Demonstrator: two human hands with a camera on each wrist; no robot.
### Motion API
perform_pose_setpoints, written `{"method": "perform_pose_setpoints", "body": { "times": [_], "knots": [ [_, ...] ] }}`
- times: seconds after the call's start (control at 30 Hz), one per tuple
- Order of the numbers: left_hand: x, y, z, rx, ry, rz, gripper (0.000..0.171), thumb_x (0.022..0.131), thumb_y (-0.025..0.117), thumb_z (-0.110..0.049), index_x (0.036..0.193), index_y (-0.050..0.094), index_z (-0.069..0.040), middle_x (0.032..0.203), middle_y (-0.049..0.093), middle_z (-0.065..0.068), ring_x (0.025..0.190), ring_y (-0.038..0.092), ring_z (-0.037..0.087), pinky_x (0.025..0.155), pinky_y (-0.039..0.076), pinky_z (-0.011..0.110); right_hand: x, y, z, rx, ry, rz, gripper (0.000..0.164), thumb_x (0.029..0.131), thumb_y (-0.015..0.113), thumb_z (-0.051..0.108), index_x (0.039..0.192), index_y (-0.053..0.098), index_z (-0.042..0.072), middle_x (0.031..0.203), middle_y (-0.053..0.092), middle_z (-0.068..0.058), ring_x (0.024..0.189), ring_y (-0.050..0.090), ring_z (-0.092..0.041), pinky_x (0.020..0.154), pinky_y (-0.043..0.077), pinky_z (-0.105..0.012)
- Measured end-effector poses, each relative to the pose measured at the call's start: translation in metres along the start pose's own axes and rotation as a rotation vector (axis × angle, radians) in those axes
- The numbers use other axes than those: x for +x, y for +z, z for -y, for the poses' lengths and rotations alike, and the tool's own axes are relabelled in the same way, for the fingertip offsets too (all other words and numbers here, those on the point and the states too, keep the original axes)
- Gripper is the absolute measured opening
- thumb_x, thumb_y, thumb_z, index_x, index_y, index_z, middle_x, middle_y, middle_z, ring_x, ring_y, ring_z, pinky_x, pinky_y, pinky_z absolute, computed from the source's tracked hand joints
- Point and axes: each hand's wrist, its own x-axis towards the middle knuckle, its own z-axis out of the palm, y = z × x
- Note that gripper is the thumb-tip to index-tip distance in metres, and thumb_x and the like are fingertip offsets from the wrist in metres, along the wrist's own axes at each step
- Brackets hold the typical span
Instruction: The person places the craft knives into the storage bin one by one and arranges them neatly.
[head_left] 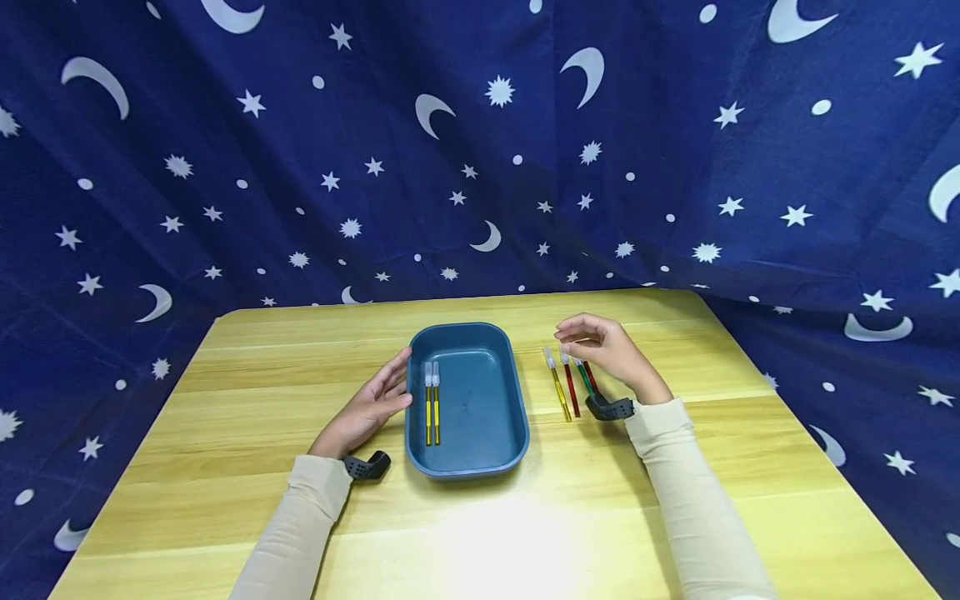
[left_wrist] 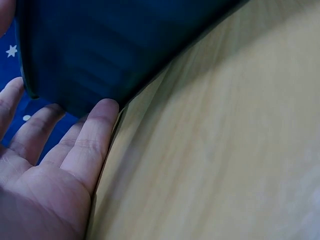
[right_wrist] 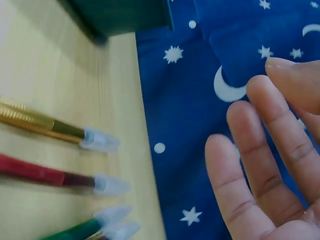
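Note:
My left hand [head_left: 372, 406] rests its outstretched fingers [left_wrist: 90, 132] and thumb against the left outer side of a blue rectangular tray [head_left: 471, 477]. Inside the tray, along its left side, lie two slim gold craft knives [head_left: 432, 417] with clear caps, parallel. My right hand [head_left: 603, 346] hovers over the table to the right of the tray, fingers gently bent, holding nothing. Below it lie several capped craft knives: a gold one [right_wrist: 45, 120], a red one [right_wrist: 45, 171], a green one [right_wrist: 75, 231] and another red one [head_left: 591, 379] partly hidden by the wrist.
Both hands work over a light wooden table [head_left: 247, 417]. A dark blue curtain [head_left: 420, 217] with white moons and stars hangs behind and beside it. A black wrist camera [head_left: 366, 466] is strapped to the left wrist, another [head_left: 609, 408] to the right.

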Motion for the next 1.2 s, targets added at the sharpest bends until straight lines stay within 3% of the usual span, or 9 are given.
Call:
{"method": "perform_pose_setpoints", "body": {
  "times": [0.2, 0.3, 0.43, 1.0, 1.2],
  "knots": [
    [0.000, 0.000, 0.001, -0.004, 0.000, -0.001, 0.085, 0.111, 0.059, -0.005, 0.176, 0.005, -0.016, 0.181, 0.006, 0.019, 0.164, 0.010, 0.046, 0.112, 0.046, 0.021, 0.002, -0.009, -0.013, 0.054, 0.042, -0.023, 0.032, 0.102, 0.067, -0.007, 0.131, 0.061, -0.019, 0.129, 0.064, -0.039, 0.110, 0.072, -0.019, 0.090, 0.059, -0.022],
    [0.000, 0.000, 0.000, -0.008, 0.000, 0.002, 0.085, 0.111, 0.059, -0.006, 0.176, 0.005, -0.016, 0.181, 0.005, 0.019, 0.164, 0.009, 0.046, 0.112, 0.046, 0.021, 0.003, -0.012, -0.019, 0.063, 0.059, -0.017, 0.033, 0.103, 0.067, -0.006, 0.132, 0.060, -0.019, 0.131, 0.062, -0.042, 0.108, 0.071, -0.013, 0.091, 0.060, -0.023],
    [0.000, 0.000, 0.000, -0.007, 0.001, 0.003, 0.086, 0.111, 0.060, -0.007, 0.176, 0.005, -0.016, 0.181, 0.005, 0.019, 0.164, 0.009, 0.046, 0.112, 0.046, 0.021, 0.004, -0.015, -0.027, 0.049, 0.085, -0.022, 0.033, 0.104, 0.066, -0.005, 0.133, 0.060, -0.019, 0.133, 0.060, -0.043, 0.105, 0.070, -0.008, 0.090, 0.059, -0.021],
    [0.000, 0.000, -0.001, 0.000, -0.005, -0.001, 0.084, 0.111, 0.058, -0.005, 0.176, 0.005, -0.017, 0.181, 0.005, 0.018, 0.165, 0.009, 0.045, 0.112, 0.045, 0.020, 0.005, -0.026, -0.060, -0.021, 0.148, -0.035, 0.036, 0.103, 0.064, -0.008, 0.136, 0.057, -0.020, 0.134, 0.062, -0.041, 0.102, 0.068, -0.010, 0.087, 0.057, -0.018],
    [-0.001, 0.000, 0.000, 0.001, -0.002, 0.001, 0.085, 0.111, 0.059, -0.006, 0.176, 0.005, -0.016, 0.181, 0.005, 0.019, 0.164, 0.008, 0.046, 0.112, 0.045, 0.020, 0.007, -0.031, -0.065, -0.034, 0.190, -0.016, 0.045, 0.102, 0.064, -0.009, 0.144, 0.052, -0.020, 0.137, 0.059, -0.041, 0.115, 0.068, -0.033, 0.088, 0.056, -0.018]
  ]
}}
